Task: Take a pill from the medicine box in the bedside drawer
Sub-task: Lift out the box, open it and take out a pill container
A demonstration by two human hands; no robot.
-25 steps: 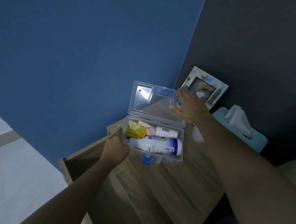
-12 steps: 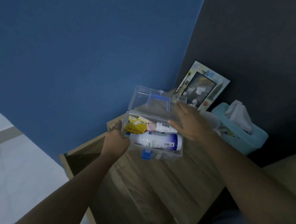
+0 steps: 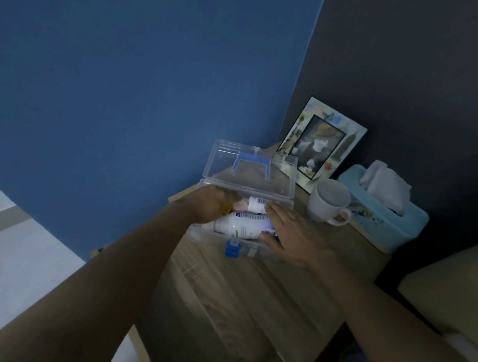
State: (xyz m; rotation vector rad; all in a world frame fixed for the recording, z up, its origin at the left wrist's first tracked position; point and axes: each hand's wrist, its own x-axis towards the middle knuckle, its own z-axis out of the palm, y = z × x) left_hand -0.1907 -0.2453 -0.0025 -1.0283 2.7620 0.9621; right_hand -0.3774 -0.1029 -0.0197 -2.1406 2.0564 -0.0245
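The clear medicine box (image 3: 249, 250) stands on the wooden bedside table (image 3: 248, 305) with its lid (image 3: 278, 185) tipped back; the lid carries a blue handle. Inside lie a large white bottle (image 3: 242, 226), a small white bottle (image 3: 257, 205) and something pink (image 3: 241, 204). My left hand (image 3: 210, 207) reaches into the box's left half and covers what lies there; its fingertips are hidden. My right hand (image 3: 295, 238) grips the box's right end, fingers over the large bottle's blue cap, thumb on the front wall.
A white mug (image 3: 329, 203) stands just right of the box, then a turquoise tissue box (image 3: 380, 225). A picture frame (image 3: 321, 148) leans on the dark wall behind. A pale cushion or mattress edge (image 3: 457, 280) is at the right. A blue wall is on the left.
The lid has gone further back and my right hand has left it, coming down onto the box's right end. My left hand has moved from the box's left edge into the box.
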